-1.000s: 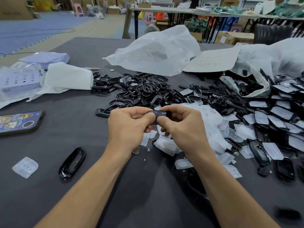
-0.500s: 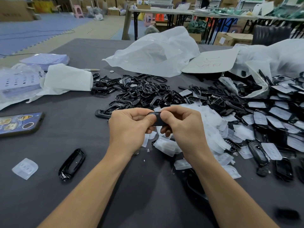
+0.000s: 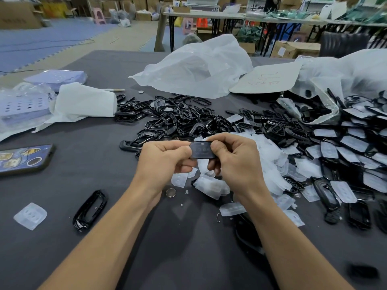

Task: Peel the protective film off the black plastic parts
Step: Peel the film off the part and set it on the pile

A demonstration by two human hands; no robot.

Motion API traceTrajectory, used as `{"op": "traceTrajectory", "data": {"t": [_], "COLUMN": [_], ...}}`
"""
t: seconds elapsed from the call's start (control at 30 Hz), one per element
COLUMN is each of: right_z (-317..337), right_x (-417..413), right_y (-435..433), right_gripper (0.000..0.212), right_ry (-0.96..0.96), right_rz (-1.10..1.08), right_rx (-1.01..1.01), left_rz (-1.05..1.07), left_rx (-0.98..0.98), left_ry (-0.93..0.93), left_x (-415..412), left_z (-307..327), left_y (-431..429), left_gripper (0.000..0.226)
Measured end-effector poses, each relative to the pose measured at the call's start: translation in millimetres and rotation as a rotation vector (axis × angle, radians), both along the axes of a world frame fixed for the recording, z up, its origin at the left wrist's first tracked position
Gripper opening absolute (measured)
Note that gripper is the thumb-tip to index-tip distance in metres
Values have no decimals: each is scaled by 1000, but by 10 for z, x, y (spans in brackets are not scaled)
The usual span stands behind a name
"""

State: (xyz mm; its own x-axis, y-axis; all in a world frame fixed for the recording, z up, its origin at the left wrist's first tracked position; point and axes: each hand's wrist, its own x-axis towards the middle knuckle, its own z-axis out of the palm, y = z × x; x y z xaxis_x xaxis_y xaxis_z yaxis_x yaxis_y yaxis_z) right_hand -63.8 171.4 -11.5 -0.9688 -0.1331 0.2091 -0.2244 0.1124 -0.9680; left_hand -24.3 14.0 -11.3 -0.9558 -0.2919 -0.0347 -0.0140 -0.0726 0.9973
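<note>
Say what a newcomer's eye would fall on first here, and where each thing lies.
At the centre, the left hand and right hand pinch one black part. Behind them sprawls a heap of black frames, and a pile of peeled films lies beside the right hand.

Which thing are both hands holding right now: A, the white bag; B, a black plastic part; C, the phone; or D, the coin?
B: the left hand and right hand each pinch an end of the black plastic part, held above the table.

Free tabletop (image 3: 94, 164) near left — film scraps (image 3: 270, 162) and black parts (image 3: 180, 120) crowd ahead and right.
</note>
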Motion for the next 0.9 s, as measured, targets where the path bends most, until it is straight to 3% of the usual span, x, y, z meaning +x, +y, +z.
{"op": "traceTrajectory", "data": {"t": [0.27, 0.4, 0.67, 0.77, 0.9], "right_z": [-10, -9, -16, 5, 42], "right_x": [-21, -15, 1, 47, 119], "right_y": [16, 13, 10, 25, 27], "right_gripper": [29, 28, 26, 24, 49], "right_ry": [27, 35, 40, 143, 363], "right_rz": [-20, -14, -2, -51, -5], "right_rx": [43, 47, 68, 196, 494], "left_rz": [-82, -57, 51, 63, 63], "left_rx": [-12, -40, -60, -68, -33], "left_ry": [-41, -32, -25, -32, -72], "left_x": [3, 0, -18, -27, -47], "left_z": [12, -1, -23, -34, -58], "left_y": [-26, -1, 52, 51, 23], "left_gripper": [30, 21, 26, 23, 23]}}
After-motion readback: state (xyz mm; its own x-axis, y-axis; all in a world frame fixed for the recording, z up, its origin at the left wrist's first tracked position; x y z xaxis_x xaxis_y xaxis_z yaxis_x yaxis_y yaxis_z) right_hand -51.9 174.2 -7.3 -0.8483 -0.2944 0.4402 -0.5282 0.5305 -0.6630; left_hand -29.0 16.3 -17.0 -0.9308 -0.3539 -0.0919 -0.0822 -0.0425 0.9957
